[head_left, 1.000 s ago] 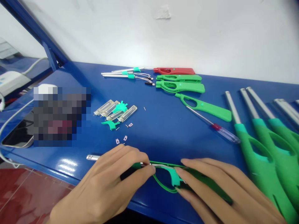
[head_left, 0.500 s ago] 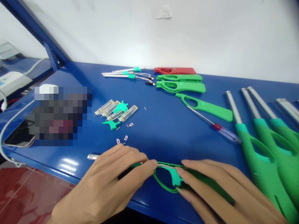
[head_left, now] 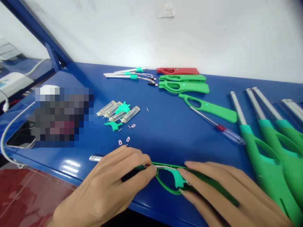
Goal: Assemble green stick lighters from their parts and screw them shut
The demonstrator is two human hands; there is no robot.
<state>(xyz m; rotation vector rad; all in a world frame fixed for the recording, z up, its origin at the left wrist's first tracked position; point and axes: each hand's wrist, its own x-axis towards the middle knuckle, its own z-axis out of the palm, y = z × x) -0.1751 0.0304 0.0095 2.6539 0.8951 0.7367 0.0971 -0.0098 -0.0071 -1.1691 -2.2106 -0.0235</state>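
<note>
An opened green lighter casing [head_left: 167,189] lies at the table's front edge between my hands. My left hand [head_left: 111,181] closes round its nozzle end, thumb and fingers pinched by the white wire at the top rim. A silver metal tube [head_left: 95,158] pokes out left of that hand. A teal trigger [head_left: 179,179] sits in the casing beside the finger loop. My right hand [head_left: 215,184] grips the handle end, fingertips against the trigger and wire. The inside of the handle is mostly hidden under the right fingers.
Transparent fuel tanks [head_left: 131,114], teal triggers [head_left: 113,126] and small screws lie beyond my left hand. A screwdriver [head_left: 229,134] rests near a green half-shell [head_left: 213,110]. Assembled green lighters [head_left: 267,164] line the right side. Metal tubes with wires [head_left: 120,76] lie at the back.
My left thumb has shifted slightly left and down along the casing's upper rim. My right hand stays nearly where it was, its fingers still on the casing.
</note>
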